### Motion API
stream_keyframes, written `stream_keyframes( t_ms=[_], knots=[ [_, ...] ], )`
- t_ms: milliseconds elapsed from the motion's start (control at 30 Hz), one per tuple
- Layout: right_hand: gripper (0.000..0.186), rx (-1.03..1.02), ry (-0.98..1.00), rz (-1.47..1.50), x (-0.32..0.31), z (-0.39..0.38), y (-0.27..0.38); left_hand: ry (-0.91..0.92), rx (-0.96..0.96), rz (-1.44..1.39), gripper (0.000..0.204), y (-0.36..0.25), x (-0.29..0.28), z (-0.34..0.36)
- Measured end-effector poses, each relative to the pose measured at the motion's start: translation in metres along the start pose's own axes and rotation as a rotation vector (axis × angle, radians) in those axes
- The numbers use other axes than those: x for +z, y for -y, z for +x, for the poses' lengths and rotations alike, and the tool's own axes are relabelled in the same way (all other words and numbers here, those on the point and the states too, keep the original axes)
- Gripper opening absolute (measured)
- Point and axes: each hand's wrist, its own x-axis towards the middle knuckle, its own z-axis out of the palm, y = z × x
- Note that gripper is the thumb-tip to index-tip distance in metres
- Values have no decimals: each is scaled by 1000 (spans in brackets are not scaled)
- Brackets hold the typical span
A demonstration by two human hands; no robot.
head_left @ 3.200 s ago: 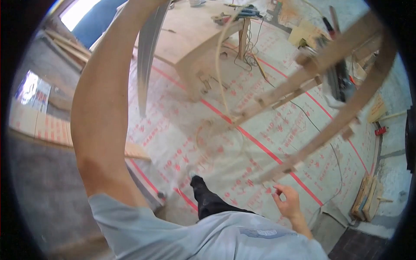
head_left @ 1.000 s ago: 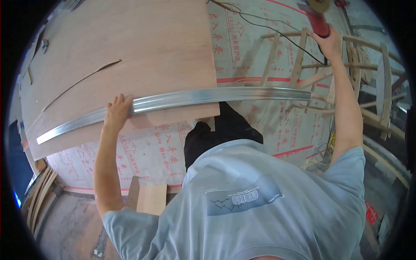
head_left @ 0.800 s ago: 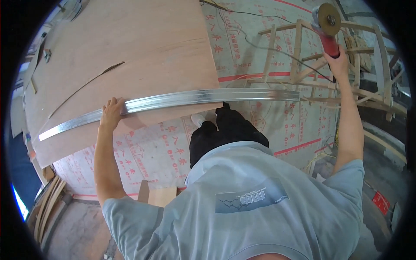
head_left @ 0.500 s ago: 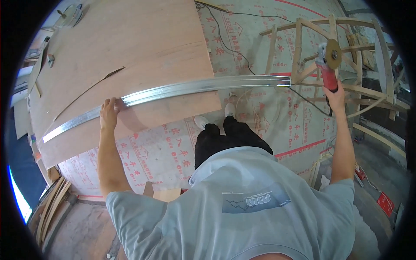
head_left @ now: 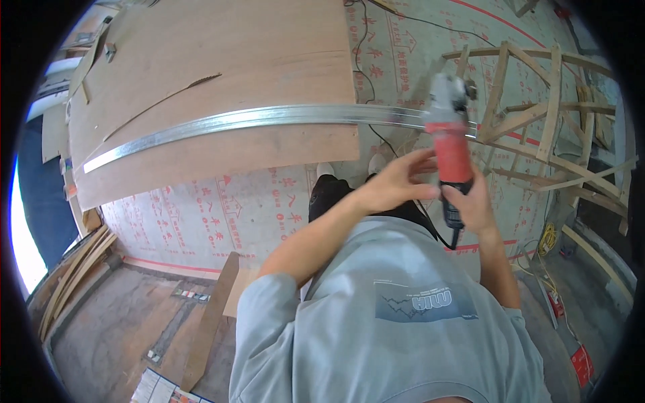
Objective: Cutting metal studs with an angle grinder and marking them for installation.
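Observation:
My right hand [head_left: 476, 205] is wrapped round the black rear of a red and grey angle grinder [head_left: 451, 154], held upright in front of me with its head away from me; its disc is blurred and seen edge-on at most. At the grinder's left side, my left hand [head_left: 400, 181] has fingers and thumb apart, tips close to the red body; whether they touch it I cannot tell. Beyond the hands a long silvery metal channel [head_left: 269, 116] lies across a plywood sheet [head_left: 269, 60]. Its right end juts past the sheet's edge, partly behind the grinder.
A curved wooden frame [head_left: 554, 111] stands at the right. A black cable [head_left: 368, 87] crosses the printed floor sheeting [head_left: 262, 208]. On the plywood lies a thin splintered strip [head_left: 164, 101]. Bent wooden strips [head_left: 74, 282] rest at lower left, and a yellow cord coil [head_left: 547, 238] at right.
My left hand has let go of the metal channel and come over to the grinder. The right hand has brought the grinder leftward and nearer to me. The view has shifted right.

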Motion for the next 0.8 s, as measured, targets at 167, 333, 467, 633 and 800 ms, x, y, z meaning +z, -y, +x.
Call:
stream_keyframes(
  t_ms=[167,333,467,633,800],
  knots=[
    [67,-164,-100,-466,82,7,42,-228,99,-307,41,-21,-17,29],
    [63,75,186,518,112,-22,9,-204,110,-564,29,-83,-83,7],
    [44,178,196,663,170,-1,50,-188,61,-727,35,-100,-129,-1],
    [39,242,103,507,212,20,70,-187,3,-827,31,-113,-158,4],
    [32,313,-134,516,236,24,72,-171,-46,-749,28,-124,-170,15]
  ],
)
